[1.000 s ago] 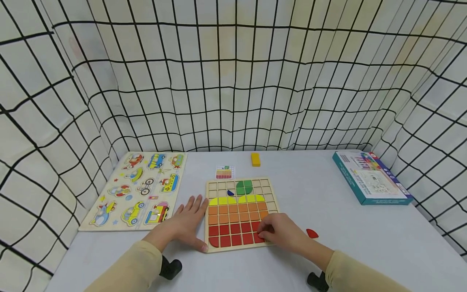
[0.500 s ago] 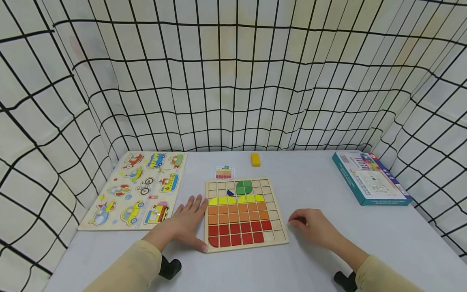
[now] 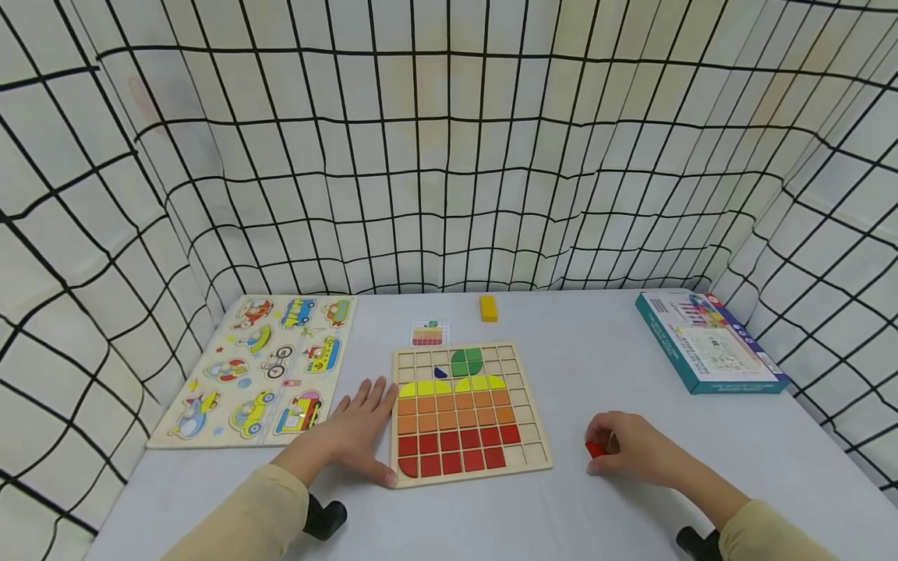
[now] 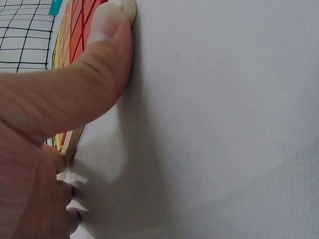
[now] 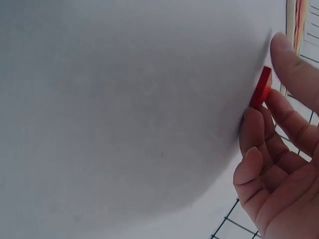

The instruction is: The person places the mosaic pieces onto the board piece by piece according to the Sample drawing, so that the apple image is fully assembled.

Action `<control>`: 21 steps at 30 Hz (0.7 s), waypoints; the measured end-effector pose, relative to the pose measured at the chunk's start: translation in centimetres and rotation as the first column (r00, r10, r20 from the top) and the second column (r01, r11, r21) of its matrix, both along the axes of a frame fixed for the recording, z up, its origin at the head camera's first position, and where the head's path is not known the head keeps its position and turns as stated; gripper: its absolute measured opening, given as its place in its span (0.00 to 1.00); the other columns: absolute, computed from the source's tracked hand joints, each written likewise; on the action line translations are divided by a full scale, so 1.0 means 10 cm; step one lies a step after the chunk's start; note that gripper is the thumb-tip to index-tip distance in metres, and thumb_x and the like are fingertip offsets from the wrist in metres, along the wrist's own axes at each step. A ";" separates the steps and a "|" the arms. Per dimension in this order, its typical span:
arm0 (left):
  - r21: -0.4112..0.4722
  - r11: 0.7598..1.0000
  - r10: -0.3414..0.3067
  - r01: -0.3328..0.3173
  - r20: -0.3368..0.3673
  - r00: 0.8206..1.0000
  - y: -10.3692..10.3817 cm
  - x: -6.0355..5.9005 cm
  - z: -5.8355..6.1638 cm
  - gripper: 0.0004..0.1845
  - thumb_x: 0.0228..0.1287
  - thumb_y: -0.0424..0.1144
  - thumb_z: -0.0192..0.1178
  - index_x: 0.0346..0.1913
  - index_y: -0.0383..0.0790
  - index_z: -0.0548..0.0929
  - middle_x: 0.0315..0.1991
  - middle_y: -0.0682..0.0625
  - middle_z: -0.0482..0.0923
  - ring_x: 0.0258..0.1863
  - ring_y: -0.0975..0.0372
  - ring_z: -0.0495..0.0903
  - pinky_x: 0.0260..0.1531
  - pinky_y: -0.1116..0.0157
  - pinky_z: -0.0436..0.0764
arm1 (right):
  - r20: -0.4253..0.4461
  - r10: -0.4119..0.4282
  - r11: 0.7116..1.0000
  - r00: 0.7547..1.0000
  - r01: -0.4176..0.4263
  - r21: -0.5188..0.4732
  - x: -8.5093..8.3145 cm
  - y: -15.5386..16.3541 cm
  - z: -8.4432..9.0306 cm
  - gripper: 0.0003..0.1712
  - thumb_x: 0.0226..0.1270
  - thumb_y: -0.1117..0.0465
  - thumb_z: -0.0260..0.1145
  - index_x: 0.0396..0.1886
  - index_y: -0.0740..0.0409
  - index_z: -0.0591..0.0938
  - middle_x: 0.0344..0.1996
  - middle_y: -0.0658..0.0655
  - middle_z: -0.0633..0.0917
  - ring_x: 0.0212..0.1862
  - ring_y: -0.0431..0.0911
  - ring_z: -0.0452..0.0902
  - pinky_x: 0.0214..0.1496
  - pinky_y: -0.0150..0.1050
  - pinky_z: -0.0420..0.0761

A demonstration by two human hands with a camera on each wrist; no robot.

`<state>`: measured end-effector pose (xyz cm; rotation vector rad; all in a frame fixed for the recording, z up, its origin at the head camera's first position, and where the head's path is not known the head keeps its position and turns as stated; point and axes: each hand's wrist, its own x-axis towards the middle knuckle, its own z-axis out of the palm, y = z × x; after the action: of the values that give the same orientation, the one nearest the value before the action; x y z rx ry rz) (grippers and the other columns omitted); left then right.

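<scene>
In the head view, a wooden grid board [image 3: 528, 397] carries rows of red, orange and yellow tiles below a green leaf shape [image 3: 466, 361]. A small dark blue piece [image 3: 440, 373] lies loose on it. My left hand [image 3: 358, 428] rests spread along the board's left edge, the thumb pressing at the near corner. To the right of the board, my right hand [image 3: 634, 450] pinches a red rounded tile [image 3: 595, 449] close over the white table. The right wrist view shows that red tile [image 5: 262, 87] tilted on edge between thumb and curled fingers.
At the left lies a wooden vehicle puzzle [image 3: 238, 374]. A small pattern card [image 3: 429, 333] and a yellow block [image 3: 488, 308] sit behind the board. A teal-sided box [image 3: 708, 343] stands at the back right. Black netting [image 3: 449, 171] over white sheeting encloses the back and sides.
My right hand has moved right from the board's lower right cells to the red tile that lay on the table, and now pinches it. The left hand has stayed in place.
</scene>
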<state>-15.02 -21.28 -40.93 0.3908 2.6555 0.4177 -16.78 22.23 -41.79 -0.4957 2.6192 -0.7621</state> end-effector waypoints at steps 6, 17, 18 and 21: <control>0.000 1.000 0.001 -0.001 0.001 1.000 0.00 0.00 -0.01 0.72 0.40 0.60 0.81 0.81 0.33 0.49 0.83 0.33 0.40 0.82 0.36 0.37 0.78 0.33 0.44 | -0.032 0.011 1.000 0.999 -0.011 0.018 0.03 -0.08 0.01 0.13 0.57 0.60 0.79 0.36 0.53 0.83 0.30 0.46 0.80 0.35 0.42 0.74 0.35 0.28 0.78; 0.000 1.000 -0.002 0.002 -0.006 1.000 -0.01 0.00 -0.02 0.72 0.41 0.60 0.80 0.82 0.33 0.48 0.83 0.33 0.40 0.82 0.36 0.37 0.78 0.33 0.44 | -0.144 0.000 0.996 0.990 0.013 0.093 0.03 -0.12 0.12 0.05 0.69 0.68 0.68 0.38 0.56 0.88 0.34 0.47 0.87 0.35 0.39 0.76 0.39 0.34 0.84; 0.001 1.000 -0.002 0.002 -0.006 1.000 -0.01 0.00 -0.03 0.72 0.40 0.60 0.80 0.82 0.33 0.49 0.83 0.33 0.40 0.82 0.36 0.37 0.77 0.33 0.44 | -0.137 -0.004 0.996 0.991 0.016 0.088 0.03 -0.12 0.12 0.06 0.69 0.68 0.68 0.39 0.56 0.88 0.35 0.48 0.87 0.35 0.40 0.76 0.40 0.35 0.85; 0.005 1.000 -0.003 0.003 -0.006 1.000 -0.01 0.00 -0.03 0.72 0.40 0.60 0.80 0.81 0.33 0.49 0.83 0.33 0.40 0.82 0.36 0.37 0.77 0.33 0.44 | -0.109 -0.021 0.999 0.994 0.025 0.043 0.02 -0.14 0.13 0.06 0.69 0.68 0.67 0.41 0.57 0.88 0.37 0.49 0.88 0.38 0.41 0.78 0.41 0.35 0.86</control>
<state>-15.05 -21.40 -41.19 0.3981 2.6596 0.4224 -16.58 20.83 -40.47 -0.5085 2.7401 -0.7011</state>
